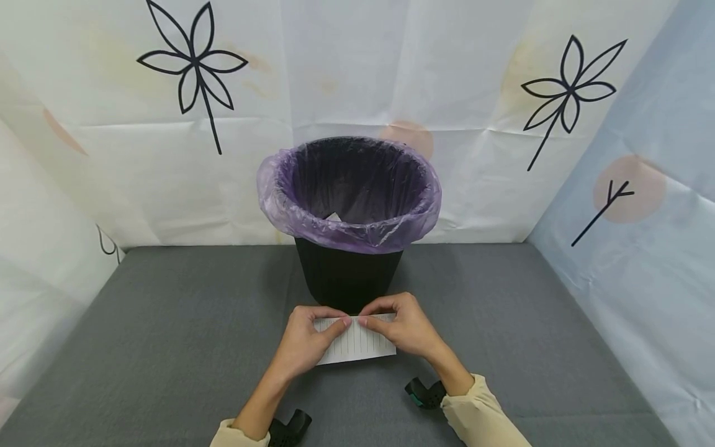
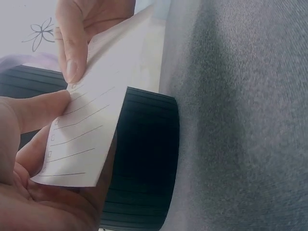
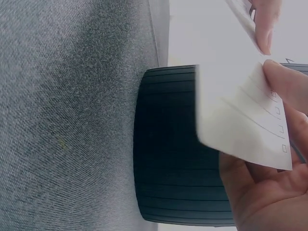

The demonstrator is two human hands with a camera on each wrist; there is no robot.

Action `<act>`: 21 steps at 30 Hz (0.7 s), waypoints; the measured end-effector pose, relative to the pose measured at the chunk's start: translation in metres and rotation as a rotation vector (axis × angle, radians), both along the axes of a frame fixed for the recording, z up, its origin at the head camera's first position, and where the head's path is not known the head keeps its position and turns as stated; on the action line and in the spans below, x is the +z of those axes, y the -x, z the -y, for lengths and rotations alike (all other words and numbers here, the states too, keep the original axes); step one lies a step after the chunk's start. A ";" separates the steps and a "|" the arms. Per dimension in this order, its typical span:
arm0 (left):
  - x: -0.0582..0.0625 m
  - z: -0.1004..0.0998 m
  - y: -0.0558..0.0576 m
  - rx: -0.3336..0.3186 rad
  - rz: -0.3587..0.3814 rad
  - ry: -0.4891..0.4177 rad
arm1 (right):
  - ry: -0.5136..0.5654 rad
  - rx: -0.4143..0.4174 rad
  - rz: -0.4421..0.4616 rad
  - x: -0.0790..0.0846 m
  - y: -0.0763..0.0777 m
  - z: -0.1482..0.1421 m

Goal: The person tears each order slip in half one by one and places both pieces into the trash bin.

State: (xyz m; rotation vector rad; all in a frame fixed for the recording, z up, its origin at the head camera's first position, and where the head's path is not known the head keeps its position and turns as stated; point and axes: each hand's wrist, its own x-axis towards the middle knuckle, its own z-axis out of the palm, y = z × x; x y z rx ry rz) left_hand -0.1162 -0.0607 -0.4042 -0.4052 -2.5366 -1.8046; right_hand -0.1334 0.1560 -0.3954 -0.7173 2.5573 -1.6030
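Note:
A white lined sheet of paper [image 1: 357,345] with a row of small checkboxes along one edge is held up in front of the bin. My left hand [image 1: 304,341] pinches its upper edge near the middle, thumb on the near face and fingers behind. Close beside it, my right hand [image 1: 410,329] pinches the same edge in the same way, the two thumb tips almost meeting. In the left wrist view the paper [image 2: 91,130] hangs down from the thumb, its lower corner free. The right wrist view shows the paper [image 3: 240,115] bending slightly below the right thumb.
Just beyond the hands stands a black bin [image 1: 349,273] lined with a purple plastic bag [image 1: 274,192]; a small white scrap [image 1: 333,217] shows inside. Grey cloth [image 1: 184,347] covers the table. White patterned sheets [image 1: 346,62] hang behind and at the sides.

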 end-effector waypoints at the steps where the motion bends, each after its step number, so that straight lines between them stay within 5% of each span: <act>1: 0.000 0.000 0.000 0.001 0.006 -0.006 | 0.004 0.002 0.001 0.000 0.000 0.000; 21: 0.003 0.003 0.001 -0.014 0.153 -0.163 | 0.130 -0.008 -0.129 -0.005 -0.002 0.009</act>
